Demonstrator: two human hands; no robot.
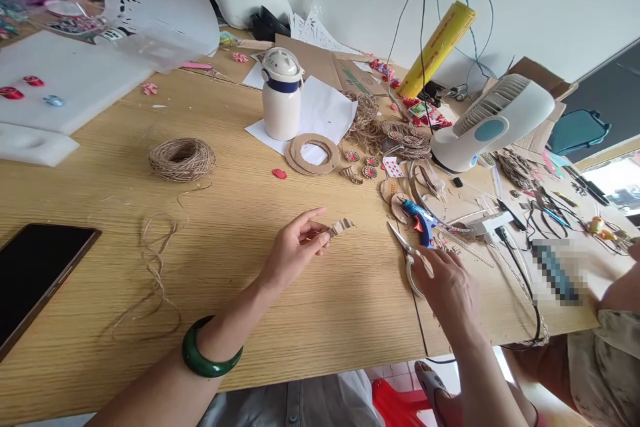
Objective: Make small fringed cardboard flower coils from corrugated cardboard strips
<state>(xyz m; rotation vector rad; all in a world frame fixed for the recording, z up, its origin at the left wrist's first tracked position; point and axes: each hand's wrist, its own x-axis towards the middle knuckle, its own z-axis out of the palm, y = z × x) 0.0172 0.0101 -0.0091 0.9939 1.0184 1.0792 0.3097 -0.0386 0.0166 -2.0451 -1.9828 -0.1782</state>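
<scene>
Between the thumb and fingers of my left hand (297,240) is a short strip of corrugated cardboard (343,225), held just above the table. My right hand (450,283) has its fingers on the pale handles of a pair of scissors (399,236), whose blades point away from me. Part of the handles is hidden under that hand. A blue glue gun (423,220) lies just beyond the scissors. Farther back are cardboard rings (327,159), several small rolled cardboard rosettes with red centres (369,172) and some red round pieces (279,174).
A coil of twine (183,159) trails a loose strand on the left, near a phone (43,273). A white jar (282,103) stands at the back beside a white fan (493,120). Cables and tools clutter the right side, where another person's arm (623,290) rests.
</scene>
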